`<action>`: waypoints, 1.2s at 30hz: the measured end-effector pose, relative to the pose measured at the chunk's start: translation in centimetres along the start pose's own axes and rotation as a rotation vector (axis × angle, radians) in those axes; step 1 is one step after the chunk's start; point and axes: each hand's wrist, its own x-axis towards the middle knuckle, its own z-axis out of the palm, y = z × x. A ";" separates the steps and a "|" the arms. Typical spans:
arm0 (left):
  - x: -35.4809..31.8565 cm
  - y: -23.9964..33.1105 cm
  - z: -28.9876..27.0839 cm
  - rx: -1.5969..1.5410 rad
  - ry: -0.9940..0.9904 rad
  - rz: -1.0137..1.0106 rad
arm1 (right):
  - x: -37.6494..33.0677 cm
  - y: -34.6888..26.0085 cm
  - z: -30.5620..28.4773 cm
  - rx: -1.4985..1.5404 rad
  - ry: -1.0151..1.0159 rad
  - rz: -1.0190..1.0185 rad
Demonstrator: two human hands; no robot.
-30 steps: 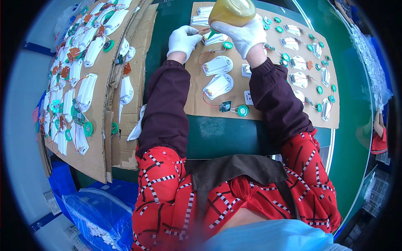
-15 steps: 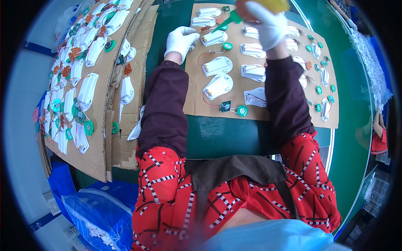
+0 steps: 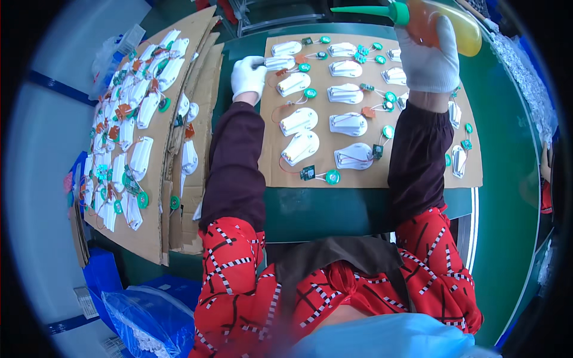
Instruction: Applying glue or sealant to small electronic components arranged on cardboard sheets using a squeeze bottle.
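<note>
Here our right hand (image 3: 428, 62) grips the squeeze bottle (image 3: 462, 30) near the counter's (image 3: 310, 215) far edge; overtightening could cause drips. Our left hand (image 3: 249, 77), grip unclear, seems against a casing (image 3: 280, 63) by the cardboard's (image 3: 367, 180) far-left corner; bumping could shift it.

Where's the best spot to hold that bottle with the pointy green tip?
Probably around the bottle's wide, rounded body, coming from the near side, as the right hand does. The long, thin green nozzle points left, so fingers there would likely get in its way.
</note>
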 end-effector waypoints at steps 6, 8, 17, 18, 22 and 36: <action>2.4 1.8 -0.2 0.408 -0.330 0.156 | 1.3 -1.3 -3.3 -0.085 -0.044 -0.032; 3.0 1.8 -0.3 0.388 -0.346 0.147 | 1.2 -1.3 -3.3 -0.072 -0.025 -0.024; 3.0 2.8 -0.1 0.340 -0.350 0.160 | -0.4 -0.8 0.0 -0.084 -0.119 -0.050; 3.1 2.8 -0.2 0.373 -0.378 0.161 | -0.7 -0.8 0.1 -0.082 -0.110 -0.061; 3.4 1.5 0.2 0.380 -0.361 0.120 | -1.0 -1.3 0.5 -0.041 -0.070 -0.028; 2.4 -1.2 2.7 -0.121 -0.018 -0.098 | -1.4 2.8 1.7 -0.270 0.096 -0.083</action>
